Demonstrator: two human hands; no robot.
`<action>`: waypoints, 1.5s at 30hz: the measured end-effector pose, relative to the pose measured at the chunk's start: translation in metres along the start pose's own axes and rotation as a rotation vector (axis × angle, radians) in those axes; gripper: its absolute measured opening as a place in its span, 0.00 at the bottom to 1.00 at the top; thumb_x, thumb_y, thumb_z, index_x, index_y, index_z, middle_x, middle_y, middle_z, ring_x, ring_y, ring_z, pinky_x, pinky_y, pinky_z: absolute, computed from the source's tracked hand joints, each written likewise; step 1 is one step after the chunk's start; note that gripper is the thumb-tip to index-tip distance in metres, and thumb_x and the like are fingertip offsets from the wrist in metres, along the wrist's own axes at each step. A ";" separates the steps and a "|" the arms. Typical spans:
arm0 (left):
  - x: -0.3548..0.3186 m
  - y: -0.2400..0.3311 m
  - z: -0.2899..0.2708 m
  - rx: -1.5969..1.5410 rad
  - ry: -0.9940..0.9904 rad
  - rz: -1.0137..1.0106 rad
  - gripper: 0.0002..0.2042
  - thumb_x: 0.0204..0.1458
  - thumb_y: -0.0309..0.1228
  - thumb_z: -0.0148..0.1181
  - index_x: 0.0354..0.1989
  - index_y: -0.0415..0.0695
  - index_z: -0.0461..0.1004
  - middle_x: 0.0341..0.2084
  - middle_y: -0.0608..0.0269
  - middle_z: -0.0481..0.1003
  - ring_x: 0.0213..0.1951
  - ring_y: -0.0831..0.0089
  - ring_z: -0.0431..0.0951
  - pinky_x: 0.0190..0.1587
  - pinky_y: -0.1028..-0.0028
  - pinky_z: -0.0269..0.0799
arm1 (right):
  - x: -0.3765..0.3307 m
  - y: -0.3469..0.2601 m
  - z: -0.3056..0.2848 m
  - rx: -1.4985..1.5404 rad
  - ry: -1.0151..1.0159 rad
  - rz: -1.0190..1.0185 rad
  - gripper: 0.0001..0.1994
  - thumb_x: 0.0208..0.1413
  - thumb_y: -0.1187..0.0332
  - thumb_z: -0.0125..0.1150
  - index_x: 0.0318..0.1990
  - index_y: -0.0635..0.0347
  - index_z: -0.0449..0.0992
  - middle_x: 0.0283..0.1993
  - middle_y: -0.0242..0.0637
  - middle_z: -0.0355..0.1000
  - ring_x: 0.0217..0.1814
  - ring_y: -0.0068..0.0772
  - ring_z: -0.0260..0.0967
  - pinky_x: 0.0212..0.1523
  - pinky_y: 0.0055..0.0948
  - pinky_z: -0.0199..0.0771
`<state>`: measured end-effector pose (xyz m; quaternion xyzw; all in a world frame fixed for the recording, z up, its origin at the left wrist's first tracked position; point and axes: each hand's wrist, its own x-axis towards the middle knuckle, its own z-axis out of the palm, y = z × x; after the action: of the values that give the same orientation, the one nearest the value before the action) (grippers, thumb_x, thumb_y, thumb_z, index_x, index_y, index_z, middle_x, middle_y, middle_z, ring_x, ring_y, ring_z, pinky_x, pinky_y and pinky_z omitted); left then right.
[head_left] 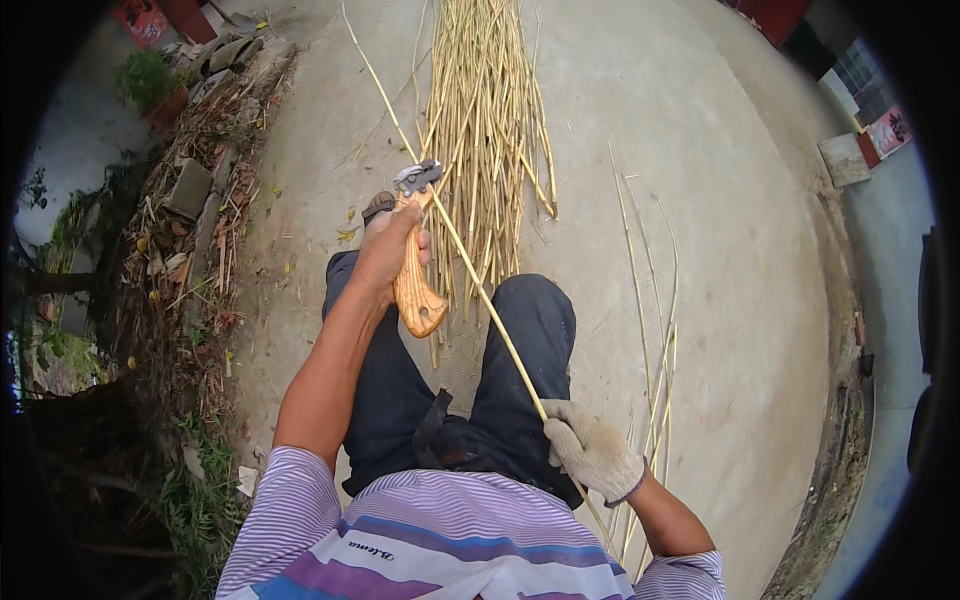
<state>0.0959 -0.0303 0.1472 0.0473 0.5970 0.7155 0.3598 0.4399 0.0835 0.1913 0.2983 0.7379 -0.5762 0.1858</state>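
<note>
One long pale stalk [470, 270] runs slantwise over the knees: the gloved right hand [592, 450] has its grip closed on the near end, the bare left hand [388, 250] clasps a wooden-handled tool [415, 265] against it. A stalk bundle [485, 140] lies ahead on concrete ground [700, 250].

A wooden-handled tool [418, 262] is gripped by the bare left hand [385, 250], its metal head set against a long stalk [470, 270]. The stalk's near end is held by the gloved right hand [592, 450]. A stalk bundle [487, 120] is laid on the concrete [720, 250] ahead.
</note>
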 end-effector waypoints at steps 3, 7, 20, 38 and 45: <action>-0.031 -0.026 0.043 0.044 -0.060 -0.091 0.14 0.65 0.43 0.54 0.43 0.43 0.68 0.21 0.68 0.71 0.17 0.80 0.71 0.19 0.79 0.67 | 0.061 -0.044 -0.010 0.093 0.033 -0.056 0.21 0.70 0.55 0.45 0.59 0.62 0.69 0.20 0.35 0.70 0.21 0.26 0.71 0.26 0.28 0.74; -0.039 -0.050 0.053 0.094 -0.152 -0.118 0.14 0.66 0.42 0.54 0.41 0.43 0.68 0.21 0.67 0.71 0.17 0.78 0.70 0.20 0.78 0.67 | 0.112 -0.042 -0.005 -0.142 0.243 -0.336 0.17 0.70 0.57 0.44 0.47 0.61 0.74 0.30 0.44 0.76 0.24 0.42 0.76 0.29 0.41 0.76; 0.074 0.036 -0.096 -0.045 0.154 0.031 0.12 0.63 0.43 0.57 0.37 0.47 0.69 0.19 0.69 0.70 0.17 0.80 0.70 0.17 0.79 0.68 | -0.045 0.055 0.020 -0.361 0.123 -0.242 0.14 0.68 0.62 0.50 0.53 0.58 0.75 0.27 0.43 0.76 0.25 0.47 0.77 0.29 0.43 0.76; 0.123 0.052 -0.134 -0.081 0.207 -0.006 0.07 0.64 0.36 0.56 0.39 0.47 0.68 0.18 0.69 0.69 0.16 0.80 0.70 0.17 0.81 0.70 | -0.080 0.056 0.020 -0.380 0.214 -0.244 0.14 0.67 0.59 0.49 0.45 0.56 0.78 0.32 0.46 0.77 0.28 0.53 0.75 0.32 0.48 0.74; 0.154 0.126 -0.244 -0.167 0.300 0.155 0.06 0.64 0.37 0.56 0.41 0.50 0.69 0.20 0.69 0.70 0.16 0.78 0.71 0.18 0.77 0.71 | -0.120 0.073 -0.015 -0.590 0.255 -0.110 0.11 0.64 0.59 0.55 0.44 0.54 0.78 0.20 0.44 0.72 0.21 0.52 0.72 0.26 0.48 0.72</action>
<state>-0.1965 -0.1458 0.1342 -0.0444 0.5769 0.7872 0.2134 0.5794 0.0827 0.2157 0.2610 0.9053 -0.3049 0.1389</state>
